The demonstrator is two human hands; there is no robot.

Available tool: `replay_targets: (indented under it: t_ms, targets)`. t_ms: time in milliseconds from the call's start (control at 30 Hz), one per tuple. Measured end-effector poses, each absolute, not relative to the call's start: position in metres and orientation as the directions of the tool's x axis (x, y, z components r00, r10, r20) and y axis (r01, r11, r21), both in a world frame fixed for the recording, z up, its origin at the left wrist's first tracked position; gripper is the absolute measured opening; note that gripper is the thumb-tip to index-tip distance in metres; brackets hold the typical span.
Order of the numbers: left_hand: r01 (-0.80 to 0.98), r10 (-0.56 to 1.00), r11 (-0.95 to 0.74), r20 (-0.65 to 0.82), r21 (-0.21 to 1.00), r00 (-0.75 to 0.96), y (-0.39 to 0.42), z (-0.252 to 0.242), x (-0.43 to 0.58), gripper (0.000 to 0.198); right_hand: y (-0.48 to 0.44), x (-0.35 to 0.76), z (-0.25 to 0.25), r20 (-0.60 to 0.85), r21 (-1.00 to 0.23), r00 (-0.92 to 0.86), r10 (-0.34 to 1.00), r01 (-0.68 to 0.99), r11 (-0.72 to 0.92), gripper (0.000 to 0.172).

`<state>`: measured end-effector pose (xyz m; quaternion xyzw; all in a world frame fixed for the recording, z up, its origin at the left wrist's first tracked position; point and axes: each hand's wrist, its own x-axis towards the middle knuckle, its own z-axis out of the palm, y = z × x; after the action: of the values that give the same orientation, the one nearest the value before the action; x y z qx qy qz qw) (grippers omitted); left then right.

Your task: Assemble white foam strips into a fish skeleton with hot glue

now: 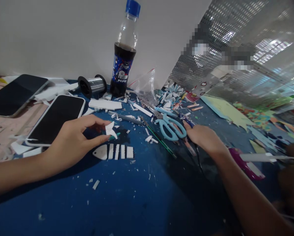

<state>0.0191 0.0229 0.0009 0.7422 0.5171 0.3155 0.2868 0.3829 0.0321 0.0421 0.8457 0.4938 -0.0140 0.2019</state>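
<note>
A blue worktop (142, 196) strewn with white scraps runs up to a pale wall, where a Pepsi bottle (123, 55) stands at twelve o'clock beside a wire spool (92, 85). From my remote seat I see the left hand (70, 144) pinching a small white cutout (110, 129) between thumb and fingertips, the other fingers loosely curled. The cutout sits at twelve o'clock of a row of white pieces (114, 151) laid out like a fish. A dark-screened phone (55, 119) lies at eleven o'clock of that hand. The right hand (202, 139) lies knuckles-up at three o'clock, fingertips just beside the light-blue scissors (171, 128); I cannot tell whether it grips anything.
</note>
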Motion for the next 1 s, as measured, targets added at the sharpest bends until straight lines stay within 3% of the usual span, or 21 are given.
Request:
replay_targets:
  t_ms: [233,333,400,500,667,733,800,900,1000]
  targets:
    - [0.593,0.948,-0.293,0.146,0.750,0.283,0.021,0.005,0.019,0.027,0.030,0.372,0.054,-0.232,0.401,0.662,0.712,0.732,-0.550,0.030]
    - [0.571,0.943,-0.299,0.146,0.765,0.298,0.020,0.007,0.021,0.026,0.023,0.366,0.063,-0.126,0.382,0.667,0.735,0.716,-0.584,0.035]
    - [0.540,0.938,-0.315,0.168,0.780,0.305,0.020,0.007,0.021,0.025,0.016,0.358,0.071,-0.015,0.349,0.626,0.780,0.734,-0.583,0.052]
    - [0.492,0.926,-0.350,0.215,0.797,0.311,0.021,0.005,0.022,0.024,0.006,0.341,0.081,0.109,0.277,0.463,0.880,0.836,-0.474,0.045]
    - [0.432,0.899,-0.410,0.277,0.804,0.339,0.021,0.004,0.020,0.025,-0.004,0.299,0.082,-0.011,-0.007,0.072,0.997,0.997,-0.072,0.043]
    - [0.396,0.879,-0.445,0.309,0.803,0.362,0.020,0.003,0.020,0.027,-0.003,0.277,0.075,-0.043,-0.106,-0.064,0.997,0.993,0.059,0.041]
    - [0.369,0.862,-0.472,0.331,0.800,0.384,0.020,0.003,0.020,0.026,0.002,0.257,0.068,0.014,-0.299,-0.275,0.961,0.916,0.267,0.039]
    - [0.339,0.854,-0.473,0.330,0.813,0.402,0.020,0.003,0.020,0.025,0.012,0.232,0.059,-0.028,-0.499,-0.380,0.925,0.807,0.316,0.041]
    - [0.330,0.856,-0.457,0.307,0.826,0.415,0.020,0.005,0.019,0.026,0.019,0.218,0.053,-0.065,-0.565,-0.434,0.898,0.758,0.325,0.045]
